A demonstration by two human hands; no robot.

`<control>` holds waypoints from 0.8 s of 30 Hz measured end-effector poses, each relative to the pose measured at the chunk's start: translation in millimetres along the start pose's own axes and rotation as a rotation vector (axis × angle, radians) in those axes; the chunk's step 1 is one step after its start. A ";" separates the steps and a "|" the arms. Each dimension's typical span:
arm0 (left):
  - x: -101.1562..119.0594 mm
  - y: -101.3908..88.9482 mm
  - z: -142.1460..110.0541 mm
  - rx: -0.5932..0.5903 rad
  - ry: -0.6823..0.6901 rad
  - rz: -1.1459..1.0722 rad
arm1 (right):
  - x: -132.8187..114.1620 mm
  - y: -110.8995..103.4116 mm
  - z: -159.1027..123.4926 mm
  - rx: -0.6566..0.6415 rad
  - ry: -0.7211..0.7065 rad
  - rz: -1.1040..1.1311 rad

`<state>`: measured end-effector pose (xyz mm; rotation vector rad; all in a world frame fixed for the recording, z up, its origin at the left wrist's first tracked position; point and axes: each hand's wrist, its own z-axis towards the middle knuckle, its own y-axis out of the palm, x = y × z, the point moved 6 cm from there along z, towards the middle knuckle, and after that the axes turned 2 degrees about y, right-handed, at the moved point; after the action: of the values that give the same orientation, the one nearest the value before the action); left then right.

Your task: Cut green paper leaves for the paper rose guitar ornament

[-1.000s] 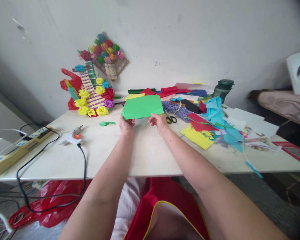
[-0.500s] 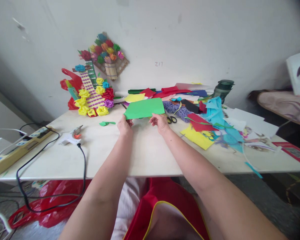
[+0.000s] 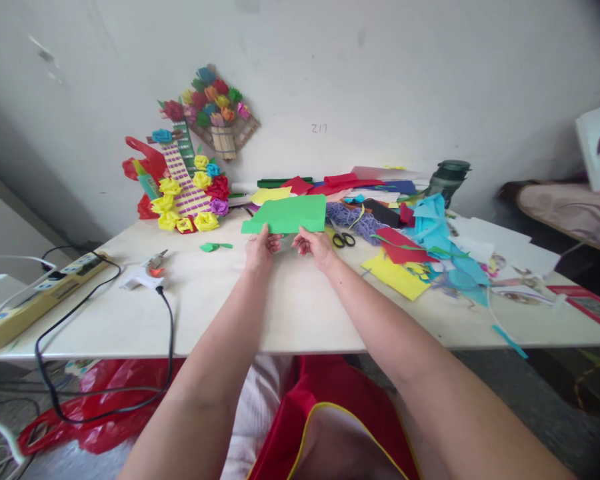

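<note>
A green sheet of paper (image 3: pixel 289 212) is held up over the middle of the table, tilted, its near edge toward me. My left hand (image 3: pixel 263 248) pinches that near edge with the thumb on top and the fingers curled below. To the right, my right hand (image 3: pixel 314 247) grips the same edge near the corner, fingers curled under. Just right of my right hand lie black-handled scissors (image 3: pixel 343 239). Small green paper leaves (image 3: pixel 215 247) rest on the table to the left of my left hand.
On the left are a hot glue gun (image 3: pixel 145 272) with a black cord and a power strip (image 3: pixel 47 300). Paper flowers (image 3: pixel 203 180) stand behind. Purple yarn (image 3: pixel 355 220), coloured paper scraps (image 3: pixel 400 273) and a dark bottle (image 3: pixel 447 180) are on the right.
My left hand has shifted right along the near edge, from the sheet's left corner inward. The green sheet has turned slightly, its near edge now more level.
</note>
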<state>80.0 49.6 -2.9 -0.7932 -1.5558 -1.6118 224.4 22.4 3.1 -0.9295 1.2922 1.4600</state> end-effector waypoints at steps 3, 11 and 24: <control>-2.3 6.9 -3.2 -0.095 -0.009 0.008 | 0.6 3.5 -2.3 -0.027 0.008 -0.015; 0.8 6.6 -3.2 -0.105 0.009 -0.029 | 2.0 1.7 -3.3 0.007 0.064 -0.015; 3.3 -1.7 1.0 -0.010 0.038 -0.021 | -6.0 -26.3 3.3 0.370 -0.091 0.049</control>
<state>76.7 50.2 -0.9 -0.7495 -1.5349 -1.6423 251.5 24.6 2.2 -0.5841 1.4616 1.2273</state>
